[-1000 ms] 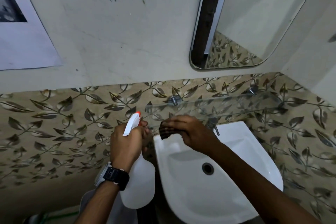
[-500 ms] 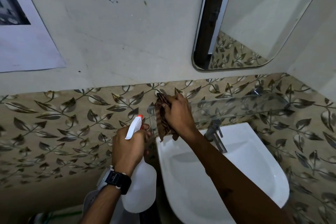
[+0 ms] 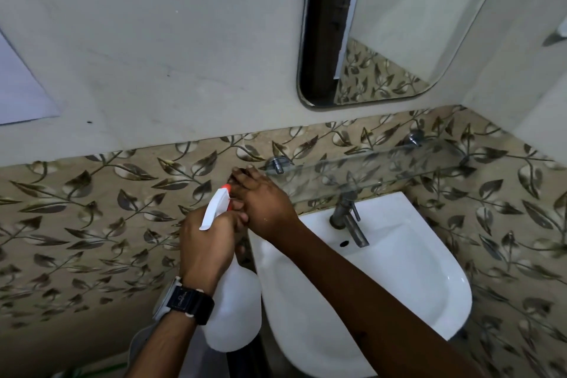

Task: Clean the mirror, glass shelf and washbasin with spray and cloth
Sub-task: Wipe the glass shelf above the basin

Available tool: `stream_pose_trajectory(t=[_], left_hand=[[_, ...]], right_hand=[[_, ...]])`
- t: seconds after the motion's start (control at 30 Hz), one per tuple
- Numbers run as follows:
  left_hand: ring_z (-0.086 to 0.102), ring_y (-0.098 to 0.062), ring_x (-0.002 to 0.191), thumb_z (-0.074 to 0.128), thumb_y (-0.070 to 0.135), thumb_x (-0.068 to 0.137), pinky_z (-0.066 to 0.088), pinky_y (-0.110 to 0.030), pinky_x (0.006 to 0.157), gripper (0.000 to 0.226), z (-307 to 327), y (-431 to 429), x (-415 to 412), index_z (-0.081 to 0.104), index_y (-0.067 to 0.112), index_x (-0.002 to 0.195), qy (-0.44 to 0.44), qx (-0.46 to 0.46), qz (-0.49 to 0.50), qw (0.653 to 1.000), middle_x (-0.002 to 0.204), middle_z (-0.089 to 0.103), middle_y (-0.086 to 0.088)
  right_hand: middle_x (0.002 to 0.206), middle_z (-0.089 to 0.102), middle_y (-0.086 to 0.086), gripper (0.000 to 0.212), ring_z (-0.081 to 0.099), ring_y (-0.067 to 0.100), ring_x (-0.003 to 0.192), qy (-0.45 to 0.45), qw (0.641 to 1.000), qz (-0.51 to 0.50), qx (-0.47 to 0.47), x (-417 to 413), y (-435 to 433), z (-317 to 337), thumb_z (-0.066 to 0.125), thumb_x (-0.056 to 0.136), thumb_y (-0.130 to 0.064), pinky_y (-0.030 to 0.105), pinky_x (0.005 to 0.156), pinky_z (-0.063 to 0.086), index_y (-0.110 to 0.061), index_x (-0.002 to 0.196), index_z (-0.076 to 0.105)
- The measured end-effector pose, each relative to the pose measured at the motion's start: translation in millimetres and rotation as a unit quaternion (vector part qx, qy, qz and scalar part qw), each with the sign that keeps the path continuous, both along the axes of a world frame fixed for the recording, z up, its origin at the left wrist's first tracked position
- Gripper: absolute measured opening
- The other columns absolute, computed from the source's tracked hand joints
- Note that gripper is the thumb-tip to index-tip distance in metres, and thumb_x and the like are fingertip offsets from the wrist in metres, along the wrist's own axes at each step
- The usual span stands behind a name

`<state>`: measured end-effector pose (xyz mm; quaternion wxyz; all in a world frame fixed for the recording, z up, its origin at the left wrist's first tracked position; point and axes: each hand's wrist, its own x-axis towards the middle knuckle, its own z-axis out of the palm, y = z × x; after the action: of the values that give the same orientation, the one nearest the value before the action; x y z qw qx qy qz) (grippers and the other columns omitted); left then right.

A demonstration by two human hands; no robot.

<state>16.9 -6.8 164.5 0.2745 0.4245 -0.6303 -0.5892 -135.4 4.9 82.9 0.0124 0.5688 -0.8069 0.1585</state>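
- The person stands at the basin, which is white and hangs on the wall with the leaf tiles.
- The left hand is just left of the basin. It is wrapped tight around the neck of the bottle. The bottle is white and see-through, with a small orange tip at the top of the white sprayer.
- There is a watch on the left wrist.
- The right hand is above the basin's left back corner, at the left end of the shelf. It lies flat with the fingers spread and pressed forward.
- I think the cloth is under that hand. Only a dark bit shows by the fingertips, so I cannot tell how the hand holds it.
- The two hands are touching or very nearly so, right by the sprayer.
- The shelf is clear glass and sits just above the basin, on two metal pegs. The tap stands under it at the back of the basin.
- The mirror is on the wall well above the basin.
- My guess is that the step now is wiping the shelf, starting at its left end.
- Next, the right hand likely needs to slide along the shelf, away from the bottle, pressing down softly, because glass can slip or crack.
- The bottle should be kept up and away from the basin's rim while the other hand wipes.
- I cannot tell if the basin and mirror are clean yet.
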Motion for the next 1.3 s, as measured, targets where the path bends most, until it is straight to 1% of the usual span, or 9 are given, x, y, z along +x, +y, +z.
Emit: stream_pose_trajectory(t=[0.1, 0.23, 0.3, 0.4, 0.67, 0.87, 1.0, 1.07, 1.3], left_hand=[[0.074, -0.032, 0.079, 0.052, 0.019, 0.064, 0.057, -0.042, 0.076, 0.046, 2, 1, -8, 0.071, 0.060, 0.056, 0.013, 0.006, -0.009, 1.000, 0.068, 0.078, 0.007], [0.072, -0.023, 0.064, 0.052, 0.017, 0.063, 0.060, -0.052, 0.064, 0.030, -5, 4, -21, 0.080, 0.028, 0.069, 0.008, 0.008, -0.011, 1.000, 0.073, 0.079, -0.006], [0.074, -0.028, 0.073, 0.052, 0.017, 0.060, 0.054, -0.035, 0.046, 0.029, -8, 9, -29, 0.078, 0.021, 0.072, 0.005, 0.011, -0.018, 1.000, 0.076, 0.079, -0.009], [0.072, -0.031, 0.084, 0.051, 0.017, 0.057, 0.047, -0.017, 0.041, 0.033, -9, 17, -42, 0.077, 0.020, 0.076, 0.006, 0.018, -0.025, 1.000, 0.081, 0.078, -0.010], [0.071, -0.031, 0.086, 0.053, 0.016, 0.056, 0.049, -0.023, 0.042, 0.037, -16, 31, -63, 0.078, 0.026, 0.082, 0.015, 0.021, -0.039, 0.999, 0.087, 0.078, -0.011], [0.071, -0.029, 0.078, 0.059, 0.011, 0.065, 0.052, -0.027, 0.045, 0.024, -13, 57, -93, 0.079, 0.019, 0.074, 0.006, 0.004, -0.075, 0.997, 0.083, 0.078, -0.008], [0.066, -0.020, 0.062, 0.061, 0.004, 0.068, 0.053, -0.029, 0.046, 0.020, -9, 73, -111, 0.077, 0.015, 0.069, 0.022, 0.002, -0.085, 0.996, 0.081, 0.077, -0.010], [0.070, -0.020, 0.068, 0.058, 0.010, 0.064, 0.054, -0.031, 0.049, 0.027, -8, 81, -119, 0.077, 0.027, 0.071, 0.032, 0.006, -0.092, 0.995, 0.084, 0.078, -0.007], [0.067, -0.025, 0.076, 0.056, -0.004, 0.077, 0.053, -0.028, 0.045, 0.032, -17, 96, -133, 0.078, 0.019, 0.078, 0.017, 0.019, -0.091, 0.996, 0.080, 0.076, -0.008]], right_hand=[[0.144, 0.058, 0.015, 0.054, 0.049, 0.039, 0.138, 0.022, 0.997, -0.032, -0.068, -24, 20, -7, 0.070, 0.077, -0.005, 0.051, 0.112, 0.043, -0.007, 0.131, 0.065], [0.150, 0.054, 0.006, 0.058, 0.043, 0.031, 0.143, 0.047, 0.991, -0.107, -0.063, -64, 61, 2, 0.063, 0.081, -0.002, 0.046, 0.115, 0.042, -0.015, 0.138, 0.061], [0.153, 0.050, 0.005, 0.057, 0.038, 0.030, 0.146, 0.042, 0.988, -0.136, -0.051, -88, 85, 4, 0.059, 0.085, -0.003, 0.046, 0.118, 0.038, -0.017, 0.140, 0.058], [0.153, 0.050, 0.004, 0.055, 0.036, 0.028, 0.148, 0.023, 0.978, -0.201, -0.058, -130, 125, 5, 0.061, 0.088, -0.006, 0.040, 0.121, 0.032, -0.017, 0.142, 0.056], [0.148, 0.054, 0.010, 0.052, 0.048, 0.030, 0.136, 0.008, 0.959, -0.269, -0.086, -175, 163, 6, 0.062, 0.089, -0.007, 0.034, 0.116, 0.033, -0.012, 0.141, 0.057], [0.141, 0.060, 0.017, 0.043, 0.052, 0.036, 0.134, 0.032, 0.991, -0.064, -0.112, -95, 105, -13, 0.062, 0.089, 0.002, 0.048, 0.115, 0.041, -0.006, 0.132, 0.064], [0.139, 0.061, 0.018, 0.044, 0.047, 0.033, 0.137, 0.021, 0.990, -0.023, -0.135, -107, 108, -20, 0.067, 0.088, -0.005, 0.035, 0.122, 0.025, -0.003, 0.131, 0.064], [0.147, 0.056, 0.012, 0.048, 0.043, 0.031, 0.142, 0.012, 0.989, -0.080, -0.126, -124, 132, -16, 0.061, 0.091, -0.002, 0.040, 0.121, 0.029, -0.009, 0.138, 0.059], [0.145, 0.058, 0.010, 0.056, 0.046, 0.030, 0.140, -0.006, 0.957, -0.271, -0.107, -249, 236, -8, 0.060, 0.081, 0.010, 0.039, 0.122, 0.031, -0.008, 0.135, 0.063]])
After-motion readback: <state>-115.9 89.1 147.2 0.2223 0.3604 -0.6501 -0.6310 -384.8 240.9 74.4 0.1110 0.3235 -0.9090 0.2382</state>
